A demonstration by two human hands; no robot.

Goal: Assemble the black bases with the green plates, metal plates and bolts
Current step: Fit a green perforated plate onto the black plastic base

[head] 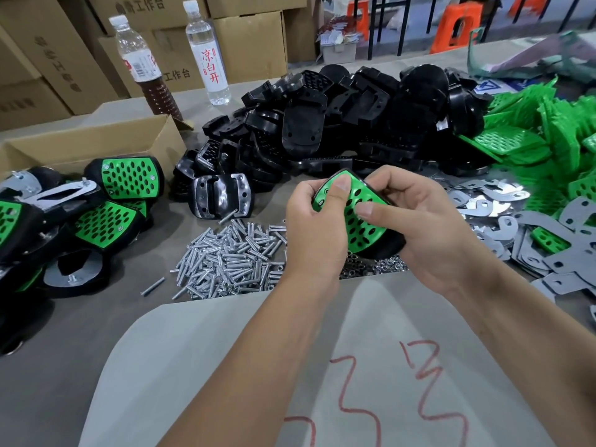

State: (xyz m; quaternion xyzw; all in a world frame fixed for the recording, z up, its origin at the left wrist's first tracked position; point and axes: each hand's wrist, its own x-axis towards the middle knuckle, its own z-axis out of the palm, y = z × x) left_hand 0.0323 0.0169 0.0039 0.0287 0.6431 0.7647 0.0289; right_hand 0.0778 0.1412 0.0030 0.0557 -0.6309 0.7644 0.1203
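Observation:
Both hands hold one black base with a perforated green plate laid on its top, above the table's middle. My left hand grips its left side, thumb pressed on the plate's upper edge. My right hand grips the right side, thumb lying across the plate. A heap of silver bolts lies below left of the hands, and small nuts lie under them. Loose black bases are piled behind. Green plates heap at the right, with metal plates in front of them.
Finished assemblies are stacked at the left beside an open cardboard box. Two bottles stand at the back left before cartons. A sheet of paper with red marks covers the near table.

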